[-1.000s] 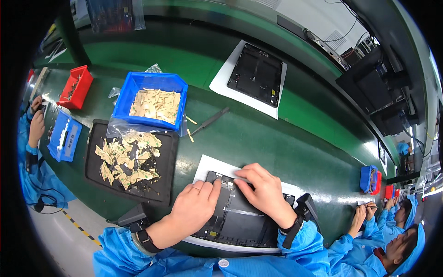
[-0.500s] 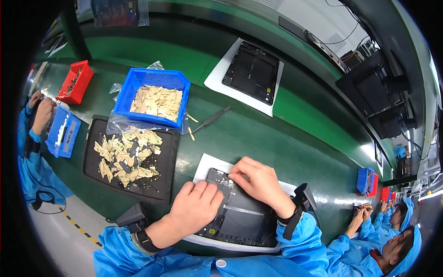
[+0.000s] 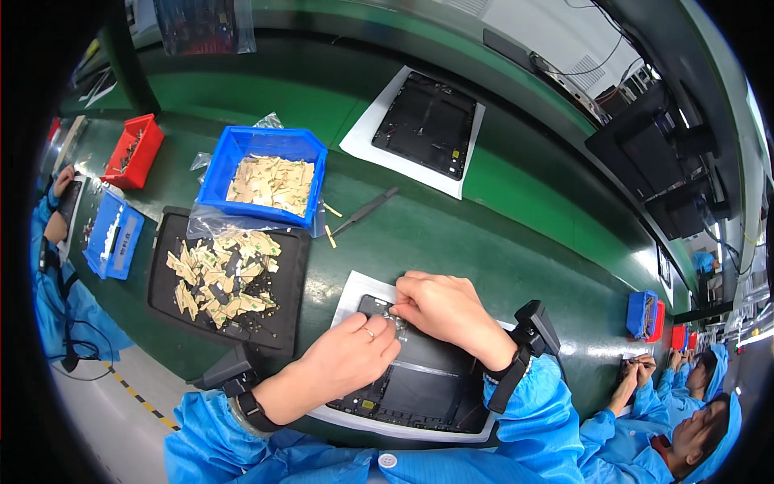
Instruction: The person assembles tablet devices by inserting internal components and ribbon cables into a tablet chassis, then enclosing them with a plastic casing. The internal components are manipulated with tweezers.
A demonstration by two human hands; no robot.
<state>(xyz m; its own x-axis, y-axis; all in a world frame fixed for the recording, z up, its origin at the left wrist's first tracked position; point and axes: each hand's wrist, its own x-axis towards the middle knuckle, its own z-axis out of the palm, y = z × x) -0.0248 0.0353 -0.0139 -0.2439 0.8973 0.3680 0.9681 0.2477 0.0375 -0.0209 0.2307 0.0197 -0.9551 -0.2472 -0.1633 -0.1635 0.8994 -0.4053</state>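
Note:
In front of me a black tablet-like housing (image 3: 427, 395) lies on a white sheet (image 3: 348, 292). Over its upper left corner, where small metallic parts show, my two hands are close together. My left hand (image 3: 348, 355), with a ring on one finger, has its fingers curled and pressed down at that corner. Thumb and forefinger of my right hand (image 3: 447, 319) are pinched together just beside it. Whatever lies between the fingertips of either hand is too small or hidden to make out.
A black tray (image 3: 157, 282) of beige adhesive pieces lies left, below a blue bin (image 3: 314, 181) of similar pieces. Black tweezers (image 3: 371, 208) lie beyond my hands. Another housing (image 3: 427, 121) rests on the far ledge. Co-workers sit left and right, near red bins (image 3: 139, 153).
My left hand has turned and shifted slightly up, its fingertips nearer the right hand. The right hand has moved a little left. The co-worker's hands at left have moved lower and apart.

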